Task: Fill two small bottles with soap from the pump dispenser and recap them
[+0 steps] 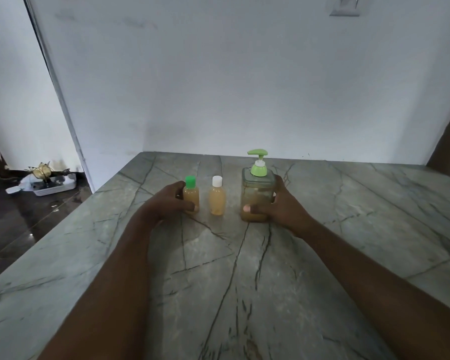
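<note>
Near worktop (244, 294): we are reaching both forearms across a bare stretch of veined stone, so there is plenty of free room in front of the bottles for working.

Left hand (164, 203): we are wrapping its grip around the green-capped bottle (191, 195), thumb across the lower front and fingers behind, most likely to steady it upright or to lift it.

Right hand (281, 206): we are closing its grip around the pump dispenser (256, 196), thumb on the front face and fingers on the far side, which we judge is keeping the tall body from sliding or tipping.

White-capped bottle (217, 198): it is standing free between the two held things, near both but touching neither hand.

Fill and caps: both small bottles are showing amber soap nearly to the shoulder and both caps are sitting on, so we are judging the task close to done.

Pump head (257, 152): it is standing raised, with nothing under the spout.

Edges: the worktop's left edge is dropping to a dark floor (16, 229) well to the left of the green-capped bottle; the wall (218, 87) is closing off the far side, with open stone behind and to the right of the dispenser.
</note>
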